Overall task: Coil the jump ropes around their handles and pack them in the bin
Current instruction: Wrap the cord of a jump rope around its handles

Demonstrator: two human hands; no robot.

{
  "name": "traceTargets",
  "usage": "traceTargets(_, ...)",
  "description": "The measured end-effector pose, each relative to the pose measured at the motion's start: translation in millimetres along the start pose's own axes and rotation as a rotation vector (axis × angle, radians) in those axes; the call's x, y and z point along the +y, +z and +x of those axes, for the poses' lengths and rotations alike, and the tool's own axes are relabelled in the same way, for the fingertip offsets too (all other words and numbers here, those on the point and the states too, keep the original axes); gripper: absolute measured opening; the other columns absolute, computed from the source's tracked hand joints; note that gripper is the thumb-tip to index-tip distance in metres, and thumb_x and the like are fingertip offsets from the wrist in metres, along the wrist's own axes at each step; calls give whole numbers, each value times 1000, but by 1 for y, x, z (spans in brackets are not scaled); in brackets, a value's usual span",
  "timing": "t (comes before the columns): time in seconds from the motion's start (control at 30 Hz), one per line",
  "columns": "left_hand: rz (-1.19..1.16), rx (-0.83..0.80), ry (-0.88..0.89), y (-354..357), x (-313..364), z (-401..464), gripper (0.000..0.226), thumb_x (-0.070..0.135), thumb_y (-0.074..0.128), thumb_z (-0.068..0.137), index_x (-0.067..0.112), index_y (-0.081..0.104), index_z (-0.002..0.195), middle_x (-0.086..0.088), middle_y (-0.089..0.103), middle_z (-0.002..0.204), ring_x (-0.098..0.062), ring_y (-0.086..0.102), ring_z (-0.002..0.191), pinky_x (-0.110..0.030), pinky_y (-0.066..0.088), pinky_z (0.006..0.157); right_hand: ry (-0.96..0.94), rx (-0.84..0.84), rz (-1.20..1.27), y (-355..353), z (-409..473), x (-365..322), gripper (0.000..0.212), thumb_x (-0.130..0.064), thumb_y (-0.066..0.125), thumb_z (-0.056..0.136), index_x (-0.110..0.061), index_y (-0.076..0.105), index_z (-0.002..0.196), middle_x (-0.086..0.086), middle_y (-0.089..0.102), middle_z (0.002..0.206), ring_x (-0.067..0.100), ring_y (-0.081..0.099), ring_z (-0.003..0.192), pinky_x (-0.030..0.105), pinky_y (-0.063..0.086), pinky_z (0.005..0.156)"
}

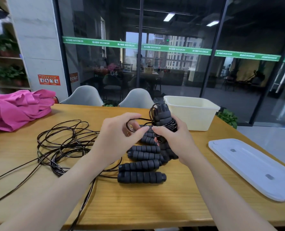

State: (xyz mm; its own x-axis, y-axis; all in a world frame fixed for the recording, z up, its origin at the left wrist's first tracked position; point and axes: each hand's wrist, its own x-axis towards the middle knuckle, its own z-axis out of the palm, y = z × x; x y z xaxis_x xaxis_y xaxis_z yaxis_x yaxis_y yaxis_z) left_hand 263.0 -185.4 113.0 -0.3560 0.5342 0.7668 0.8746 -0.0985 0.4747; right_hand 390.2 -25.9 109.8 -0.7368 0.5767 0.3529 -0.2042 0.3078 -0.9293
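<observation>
At the centre of the frame the right hand (170, 139) is curled round a pair of black ridged handles (163, 120) held upright together, with dark cord already wound in several turns around their middle; the thumb lies across the front of the bundle and the fingers wrap behind it. The left hand (120, 132), just to its left and nearly touching it, pinches a small loop of the same cord (135, 121) between thumb and fingertips, the loop running straight across to the held handles. Directly below and behind the hands, on the wooden counter (138, 202), lie more black handles (141, 176) side by side, pointing left to right, some partly hidden by the right hand. Their loose ropes (61, 144) sprawl in a tangle of overlapping loops at the left centre of the frame, with strands trailing off toward the lower left edge. The cream plastic bin (191, 112) stands at the upper right of the counter, just behind the held bundle and apart from it; how much it holds cannot be told from this angle. A white lid (251, 167) lies flat at the right edge of the counter, and a heap of pink cloth (16, 109) sits at the far left.
</observation>
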Motion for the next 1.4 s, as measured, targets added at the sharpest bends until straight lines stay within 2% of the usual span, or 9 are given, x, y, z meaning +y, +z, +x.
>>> traceTargets(0.2,-454,338,-292,11,-7,13,37,51,63,90,16,72,95,3,62,67,-12,58,63,-26,52,65,129,-117,258,10,-6,4,33,-19,75,90,-2,61,114,17,68,80,28,61,65,35,55,63)
traceTargets(0.33,-841,437,-613,23,-1,26,42,66,57,84,26,68,78,3,56,73,-16,52,79,-35,48,92,193,-167,393,19,-7,12,71,-35,76,78,15,54,123,24,62,82,30,59,65,33,55,64)
traceTargets(0.47,-884,435,-563,24,3,30,40,56,50,98,18,61,91,-4,69,86,-30,68,95,-45,52,105,262,-192,453,20,-8,21,71,-42,75,76,14,59,116,21,62,80,30,57,66,34,54,63)
traceTargets(0.57,-720,311,-402,23,-1,24,36,44,42,107,10,49,98,0,49,62,-23,56,59,-37,59,73,310,-243,548,15,-8,24,53,-41,73,79,1,67,110,16,62,79,27,56,67,33,52,62)
traceTargets(0.63,-638,199,-354,28,-3,16,35,48,37,105,13,44,103,8,39,62,-11,37,55,-34,44,59,317,-283,548,12,-8,25,47,-40,68,84,0,68,108,15,62,79,26,57,67,33,51,63)
traceTargets(0.77,-467,-28,-296,30,-4,3,37,37,24,112,12,52,114,22,50,62,-2,46,57,-18,36,64,335,-329,528,13,-10,27,49,-39,68,84,2,65,110,16,61,78,25,58,65,30,52,59)
traceTargets(0.93,-228,-35,-217,26,-11,-4,37,23,31,113,19,63,130,39,58,80,12,54,83,-14,39,81,283,-412,542,8,-5,31,49,-43,68,83,0,68,106,14,62,77,24,58,66,31,51,62)
traceTargets(1.17,-255,-50,-215,27,-15,-1,13,12,52,106,12,56,118,4,70,102,-7,66,97,-18,53,85,250,-551,700,8,16,44,51,-42,78,84,-1,69,114,16,61,97,21,58,67,31,50,64)
traceTargets(1.4,-216,-112,-144,37,-28,24,11,6,58,103,14,57,111,2,69,93,-9,67,85,-14,51,76,277,-630,723,-1,45,54,46,-41,75,88,-4,68,114,19,49,100,20,59,68,30,51,65)
